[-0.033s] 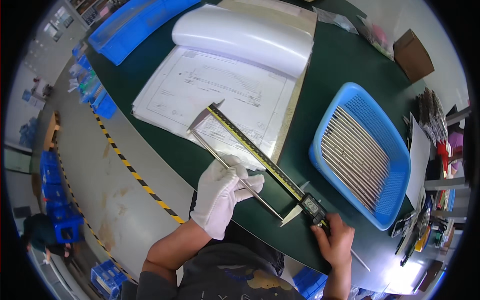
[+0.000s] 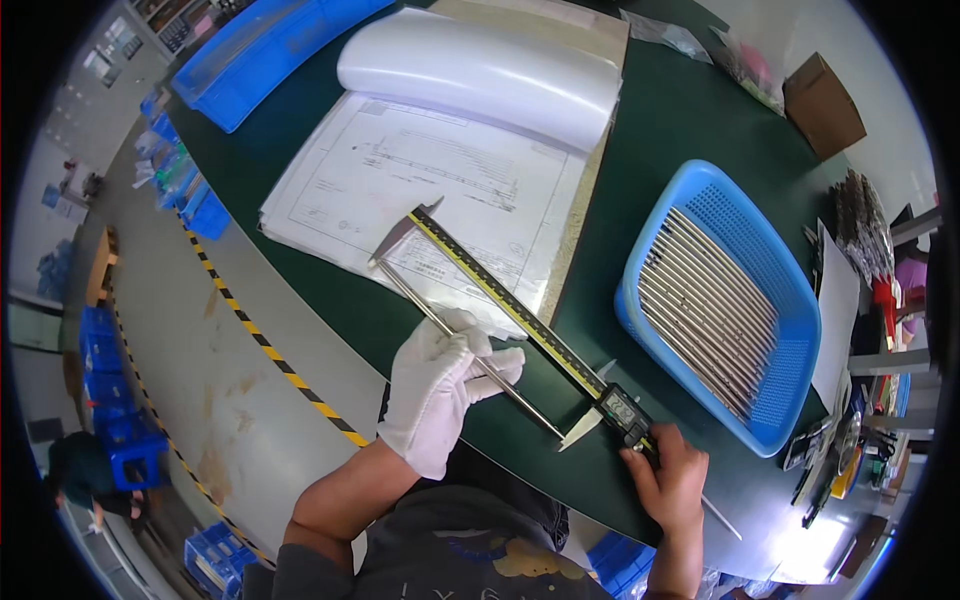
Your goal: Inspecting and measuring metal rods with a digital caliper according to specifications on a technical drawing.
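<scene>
No change: your gloved left hand [image 2: 440,385] clamps the rod [image 2: 470,352], bare right hand [image 2: 668,478] grips the caliper [image 2: 520,310].
Rod's middle is hidden under your left grip; the caliper display [image 2: 620,408] is unreadable.

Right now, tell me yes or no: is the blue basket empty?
No, the blue basket is filled with a row of thin metal rods lying side by side.

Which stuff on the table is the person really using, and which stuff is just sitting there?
Being used:
- long caliper, right hand on its slider
- thin metal rod between the caliper's jaws, held by the gloved left hand

Just sitting there:
- blue basket of more rods
- open binder of drawings
- cardboard box
- blue bin
</scene>
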The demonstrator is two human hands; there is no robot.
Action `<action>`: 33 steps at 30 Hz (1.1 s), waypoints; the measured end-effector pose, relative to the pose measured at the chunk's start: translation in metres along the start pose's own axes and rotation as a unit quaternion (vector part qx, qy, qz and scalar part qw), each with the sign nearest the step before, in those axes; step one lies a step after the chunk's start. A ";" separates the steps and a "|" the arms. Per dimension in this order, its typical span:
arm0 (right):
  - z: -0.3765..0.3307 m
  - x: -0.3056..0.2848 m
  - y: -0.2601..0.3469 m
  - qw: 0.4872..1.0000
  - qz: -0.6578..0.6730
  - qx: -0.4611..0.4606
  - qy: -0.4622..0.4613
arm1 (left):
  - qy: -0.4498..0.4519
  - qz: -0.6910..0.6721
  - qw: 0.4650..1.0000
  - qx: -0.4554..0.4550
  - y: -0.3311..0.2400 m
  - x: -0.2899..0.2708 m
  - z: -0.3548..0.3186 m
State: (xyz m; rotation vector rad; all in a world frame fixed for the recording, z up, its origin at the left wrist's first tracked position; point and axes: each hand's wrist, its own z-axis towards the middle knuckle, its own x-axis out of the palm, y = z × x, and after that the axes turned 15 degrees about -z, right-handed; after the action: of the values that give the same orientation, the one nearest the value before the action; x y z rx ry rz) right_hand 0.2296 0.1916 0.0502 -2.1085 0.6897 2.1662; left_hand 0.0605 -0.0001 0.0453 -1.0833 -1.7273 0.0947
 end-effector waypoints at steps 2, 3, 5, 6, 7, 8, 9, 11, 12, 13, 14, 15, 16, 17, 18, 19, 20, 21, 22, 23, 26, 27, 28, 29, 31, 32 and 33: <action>0.000 0.002 0.000 1.000 0.008 0.004 -0.014 | 0.001 0.005 1.000 0.000 0.001 0.001 0.000; 0.000 0.003 0.000 0.999 0.014 0.001 -0.029 | 0.001 0.006 1.000 0.006 0.002 0.001 0.000; -0.001 0.003 -0.002 1.000 0.015 0.002 -0.027 | -0.007 0.016 1.000 -0.006 0.001 0.001 0.000; -0.002 0.003 -0.002 0.999 0.018 -0.005 -0.027 | -0.007 0.018 1.000 -0.005 0.001 0.001 0.000; -0.002 0.003 -0.002 0.999 0.018 -0.002 -0.027 | -0.006 0.020 1.000 -0.004 0.001 0.000 -0.001; -0.002 0.003 -0.001 0.999 0.016 -0.003 -0.031 | -0.006 0.022 1.000 -0.006 0.001 0.000 -0.001; -0.002 0.003 0.000 0.999 0.014 -0.004 -0.036 | -0.006 0.024 1.000 -0.003 0.001 0.001 -0.001; -0.003 0.003 -0.002 1.000 0.007 -0.001 -0.025 | -0.005 0.027 1.000 -0.001 0.000 0.001 -0.002; -0.003 0.002 -0.002 1.000 -0.002 0.002 -0.014 | -0.005 0.029 1.000 0.000 0.000 0.002 -0.002; -0.003 0.002 -0.002 1.000 -0.002 0.006 -0.015 | -0.005 0.031 1.000 0.001 0.001 0.002 -0.001; -0.003 0.002 -0.002 1.000 -0.001 0.013 -0.013 | -0.003 0.033 0.999 -0.003 0.000 0.001 -0.001; -0.003 0.001 -0.001 1.000 -0.001 0.021 -0.013 | 0.009 0.021 1.000 -0.002 0.001 0.000 -0.001; -0.003 0.002 -0.002 0.999 -0.003 0.030 -0.015 | 0.021 0.008 1.000 -0.002 0.001 0.000 0.000; -0.002 0.004 -0.003 0.999 0.007 0.018 -0.031 | 0.026 0.010 1.000 -0.009 -0.001 0.001 -0.001; -0.001 0.007 -0.004 0.999 0.015 0.008 -0.048 | 0.017 0.006 1.000 -0.008 -0.002 0.004 -0.002; 0.000 0.008 -0.004 0.998 0.011 0.019 -0.051 | 0.009 0.003 1.000 -0.007 -0.003 0.005 -0.003; 0.001 0.008 -0.003 0.999 0.005 0.012 -0.047 | 0.017 -0.016 1.000 -0.016 -0.005 0.002 -0.002; 0.001 0.008 -0.003 0.999 0.000 0.003 -0.042 | 0.025 -0.015 0.999 -0.023 -0.006 0.000 -0.002; 0.000 0.006 -0.003 1.000 0.001 0.008 -0.017 | 0.027 -0.030 0.999 -0.026 -0.007 -0.001 -0.002; 0.000 0.005 -0.003 1.000 -0.002 0.016 -0.021 | 0.029 -0.045 0.998 -0.028 -0.007 -0.002 -0.001; -0.001 0.003 -0.001 1.000 -0.005 0.015 -0.026 | 0.033 -0.041 0.998 -0.030 -0.008 -0.002 -0.002; -0.002 0.002 -0.002 1.000 -0.009 0.014 -0.018 | 0.028 -0.039 0.998 -0.030 -0.007 -0.001 -0.002; -0.002 0.002 -0.002 1.000 -0.014 0.014 -0.010 | 0.031 -0.037 0.998 -0.031 -0.007 0.000 -0.003; -0.002 0.002 -0.002 1.000 -0.013 0.016 -0.012 | 0.025 -0.029 0.999 -0.030 -0.006 0.001 -0.003; -0.002 0.002 -0.001 1.000 -0.010 0.017 -0.010 | 0.020 -0.019 0.999 -0.027 -0.006 0.001 -0.004; -0.003 0.002 -0.002 1.000 -0.009 0.017 -0.011 | 0.023 -0.021 0.999 -0.026 -0.005 -0.001 -0.004; -0.003 0.002 -0.002 1.000 -0.018 0.016 -0.009 | 0.027 -0.024 0.999 -0.026 -0.005 -0.001 -0.003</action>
State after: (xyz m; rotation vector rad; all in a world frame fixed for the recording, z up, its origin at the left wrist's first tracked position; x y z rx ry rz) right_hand 0.2331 0.1915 0.0474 -2.0665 0.6737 2.1383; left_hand 0.0600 -0.0055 0.0484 -1.0727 -1.7136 -0.0104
